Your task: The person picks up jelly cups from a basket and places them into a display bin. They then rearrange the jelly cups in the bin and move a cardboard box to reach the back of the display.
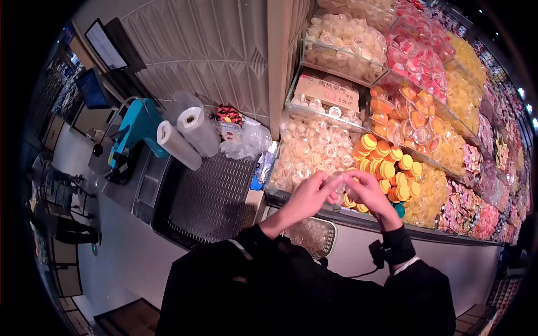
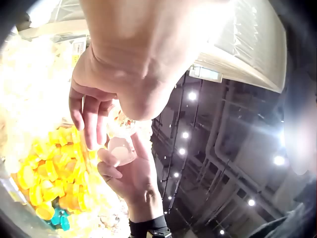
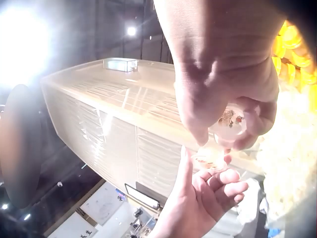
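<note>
Here, we see the left hand and right hand brought together near the orange-lidded tubs, fingers curled. The left pinches a clear cup; the right pinches a printed-lid cup just beside it.

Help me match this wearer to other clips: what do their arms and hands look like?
Both sleeves are black with thin white edging. The left hand and right hand wear no gloves. The right one has a black wrist strap, with a small black box and a thin dark cable.
</note>
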### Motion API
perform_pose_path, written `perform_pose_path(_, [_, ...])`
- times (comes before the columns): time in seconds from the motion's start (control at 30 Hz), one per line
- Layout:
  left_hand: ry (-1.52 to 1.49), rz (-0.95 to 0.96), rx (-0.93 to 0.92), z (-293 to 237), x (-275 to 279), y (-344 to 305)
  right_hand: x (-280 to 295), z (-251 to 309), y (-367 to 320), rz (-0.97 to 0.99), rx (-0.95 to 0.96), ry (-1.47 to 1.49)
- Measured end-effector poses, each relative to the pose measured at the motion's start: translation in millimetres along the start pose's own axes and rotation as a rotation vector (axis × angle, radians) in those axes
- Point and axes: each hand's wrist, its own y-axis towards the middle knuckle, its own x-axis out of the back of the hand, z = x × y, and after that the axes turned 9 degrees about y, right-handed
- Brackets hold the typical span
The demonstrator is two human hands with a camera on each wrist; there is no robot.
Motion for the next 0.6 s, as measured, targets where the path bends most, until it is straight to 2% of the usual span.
perform_pose_path(0.03, [0.027,-0.032,-0.002,-14,13,18,-1,21,18,-0.022,-0.012,0.037])
perform_pose_path(0.07, [0.101,-0.048,-0.037,-21,26,39,4,38,38,0.051,0.016,0.070])
perform_pose_path(0.1, [0.088,-0.029,-0.040,-34,42,56,8,48,60,0.024,0.047,0.092])
perform_pose_path(0.17, [0.266,-0.033,0.011,-59,72,92,18,81,102,-0.009,0.035,0.068])
perform_pose_path(0.2, [0.307,-0.126,-0.103,-54,88,119,20,100,118,-0.087,0.037,0.012])
perform_pose_path(0.23, [0.349,-0.219,-0.216,-47,104,143,40,100,147,-0.083,0.020,-0.035])
perform_pose_path(0.27, [0.422,-0.280,-0.305,-47,120,160,48,106,169,-0.127,0.054,-0.196])
perform_pose_path(0.3, [0.495,-0.339,-0.396,-46,132,176,46,119,183,-0.155,-0.009,-0.414])
perform_pose_path(0.33, [0.472,-0.311,-0.456,-46,140,191,69,102,216,-0.125,-0.017,-0.480])
perform_pose_path(0.37, [0.473,-0.285,-0.457,-39,143,203,71,104,231,-0.123,-0.109,-0.667])
perform_pose_path(0.43, [0.649,-0.210,-0.631,-23,147,233,69,95,251,-0.065,-0.163,-0.752])
perform_pose_path(0.57, [0.663,-0.002,-0.600,-2,138,272,79,70,270,0.048,-0.213,-0.663])
perform_pose_path(0.6, [0.692,-0.012,-0.620,1,136,279,80,67,270,0.045,-0.194,-0.620])
